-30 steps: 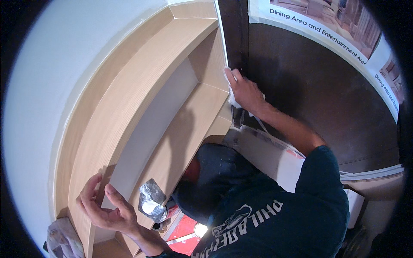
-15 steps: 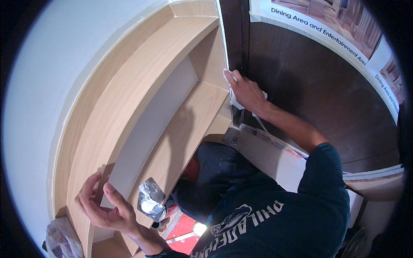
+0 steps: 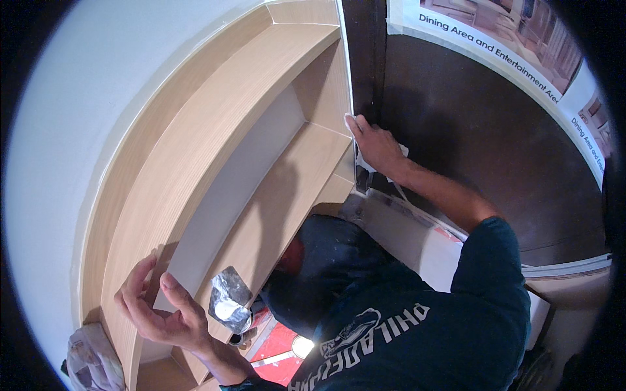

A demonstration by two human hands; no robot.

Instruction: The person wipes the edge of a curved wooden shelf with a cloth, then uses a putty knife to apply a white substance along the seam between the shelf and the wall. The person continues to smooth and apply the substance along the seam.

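Observation:
Near the front board of the pale wooden shelf unit [image 3: 215, 130], my left hand [image 3: 163, 313] is raised with curled fingers apart and nothing in it; whether its fingertips touch the board is unclear. Just right of it, a metal plate smeared with white paste [image 3: 229, 300] lies on the lower shelf. My right hand [image 3: 377, 148] grips a crumpled white cloth or paper [image 3: 398, 163] against the white vertical strip [image 3: 345, 72] at the unit's right edge, beside a dark brown panel [image 3: 489, 150]. Part of what it holds is hidden under the fingers.
A grey rag [image 3: 92, 358] sits at the lower left beside the white wall [image 3: 59, 143]. Printed sheets [image 3: 489, 45] hang on the dark panel. Below are my dark clothing [image 3: 372, 313], a white box-like surface [image 3: 430, 260], a red surface [image 3: 274, 355] and a small light [image 3: 302, 347].
My right hand has slid a short way down along the white strip with the cloth. My left hand has risen slightly. The plate and rag have not visibly moved.

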